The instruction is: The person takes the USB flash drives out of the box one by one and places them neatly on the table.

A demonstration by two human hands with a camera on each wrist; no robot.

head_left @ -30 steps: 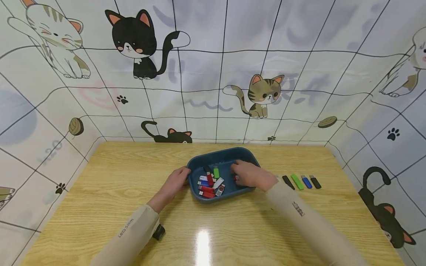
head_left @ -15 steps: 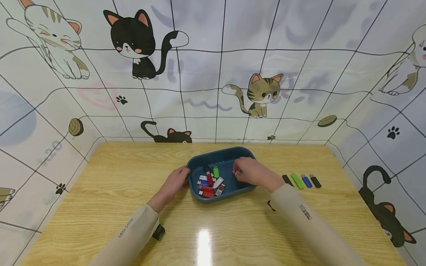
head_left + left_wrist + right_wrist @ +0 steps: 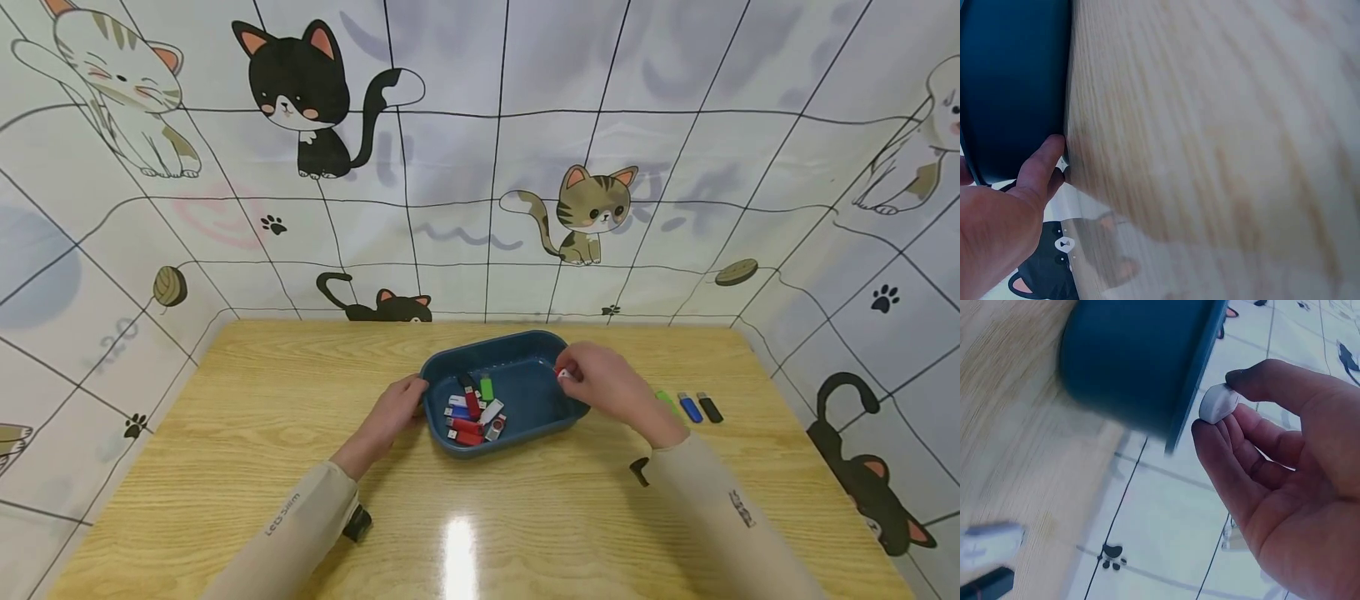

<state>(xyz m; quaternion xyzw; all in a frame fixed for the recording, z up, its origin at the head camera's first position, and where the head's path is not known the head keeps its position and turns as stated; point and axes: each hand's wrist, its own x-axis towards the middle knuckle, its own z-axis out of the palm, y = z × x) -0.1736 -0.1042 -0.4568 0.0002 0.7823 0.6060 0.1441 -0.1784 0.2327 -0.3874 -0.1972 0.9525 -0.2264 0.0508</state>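
Note:
A blue plastic tray (image 3: pixel 543 396) stands on the table with several USB sticks heaped in its left half, among them a green stick (image 3: pixel 487 388) and a white stick (image 3: pixel 491 412). My left hand (image 3: pixel 396 407) holds the tray's left end; in the left wrist view a fingertip lies against the outer wall. At the opposite end, my right hand (image 3: pixel 603 383) pinches a red and white USB stick (image 3: pixel 564 374) above the rim. The right wrist view shows this stick's pale end between thumb and index finger, just beyond the rim.
Right of the tray, a row of USB sticks lies on the wooden table (image 3: pixel 300 358): a blue stick (image 3: pixel 690 408), a black stick (image 3: pixel 709 408) and a green one partly behind my wrist. A white stick (image 3: pixel 991 544) shows in the right wrist view. A cat-patterned sheet (image 3: pixel 450 167) rises behind.
My right hand has lifted the red and white USB stick from inside the tray and moved right to its right rim. The left hand has stayed on the tray.

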